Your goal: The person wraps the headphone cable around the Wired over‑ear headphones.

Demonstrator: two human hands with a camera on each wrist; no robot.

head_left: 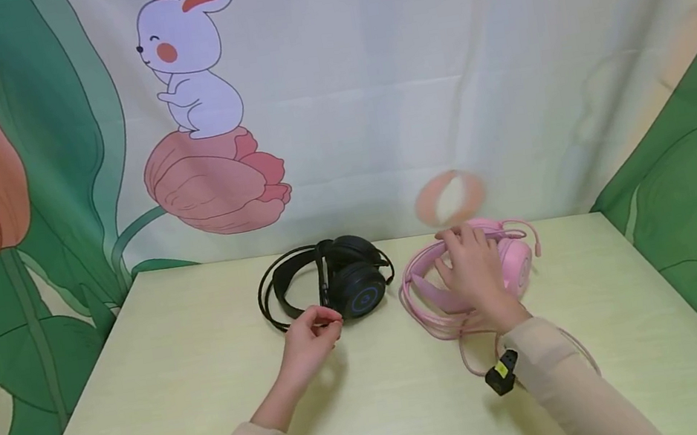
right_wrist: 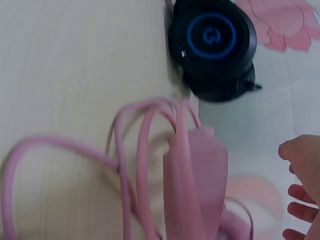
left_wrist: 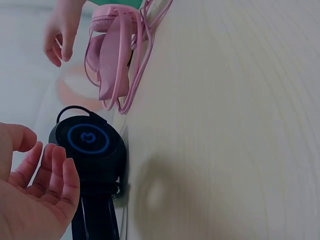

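Observation:
A black over-ear headset with a blue ring on its ear cup lies at the table's far side. Just in front of it hovers my left hand; in the left wrist view its fingers are loosely bent, apart from the thumb, with nothing between them. To the right lies a pink headset with a microphone boom and a looped pink cable. My right hand is above the pink headset, fingers loosely spread. The right wrist view shows only part of that hand, beside the headband, holding nothing.
Both headsets lie on a pale wooden table, near its back edge. A printed curtain with a rabbit and tulips hangs right behind them. The pink cable trails forward beneath my right forearm.

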